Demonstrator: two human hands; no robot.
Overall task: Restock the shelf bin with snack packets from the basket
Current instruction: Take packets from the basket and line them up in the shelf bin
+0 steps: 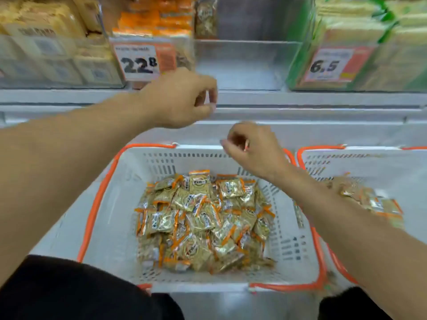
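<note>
1. Far left, upper shelf: we see pale yellow packets (46, 31) stacked behind a clear front panel.
2. Next along, orange packets (157, 19) sit above a price tag (141, 61) reading 22.8.
3. Left hand (182, 98) is raised in front of the shelf edge, just below that tag. Fingers are curled inward, thumb and fingertips close together; we cannot tell whether anything is pinched between them.
4. Centre, upper shelf: the shelf bin (242, 63), clear-fronted with a bare metal floor showing; one brown packet (205, 17) stands at its back left.
5. Below centre: the white basket (111, 227) with orange rim holds a heap of gold-and-orange snack packets (203, 222) on its floor.
6. Right hand (251, 148) hovers over the basket's far rim, fingers curled; something small and orange shows between them, too blurred for us to identify.
7. Right: a second basket (360, 162) with similar packets, partly behind the right forearm.
8. Far right, upper shelf: green-edged packets (369, 31) and a tag (328, 65) reading 6.5.
</note>
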